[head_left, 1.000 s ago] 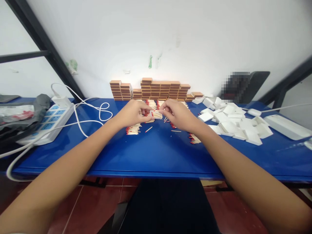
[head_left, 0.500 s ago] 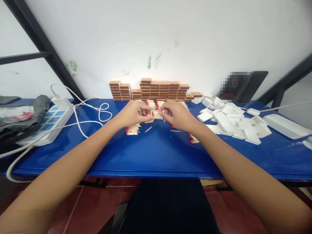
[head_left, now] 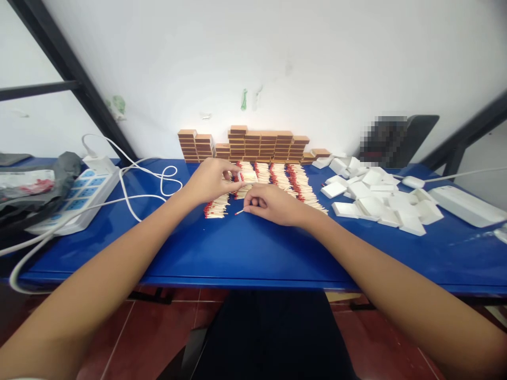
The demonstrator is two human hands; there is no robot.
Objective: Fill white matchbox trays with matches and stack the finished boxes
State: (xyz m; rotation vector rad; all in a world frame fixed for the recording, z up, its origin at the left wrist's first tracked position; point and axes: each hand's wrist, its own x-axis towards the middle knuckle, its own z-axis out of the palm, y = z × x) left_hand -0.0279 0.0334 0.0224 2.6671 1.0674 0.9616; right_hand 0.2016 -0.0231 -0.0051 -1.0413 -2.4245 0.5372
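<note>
Head view: from where I stand, the L hand [head_left: 214,182] has a white matchbox tray [head_left: 248,178] gripped at its L end, thumb & fingers narrow on it, so the top stays uncovered; matches show inside. It's over the match rows [head_left: 303,191], approx. mid-worktop [head_left: 237,253]. R hand [head_left: 271,205] is just below & right of it, fingers pinched at the plain end of a loose match [head_left: 239,212], red head pointing L; can't tell if it's off the surface. Rows lie w/ red heads mostly on the L side, prob. so bundles stay aligned & within easy reach. Matchboxes [head_left: 259,146] are stacked vs. the wall behind, prob. for support & to free up the front. Spare trays [head_left: 384,203] are heaped on the R, apart from the matches; power strip [head_left: 81,192] & cables sit far L, away from the hands.
</note>
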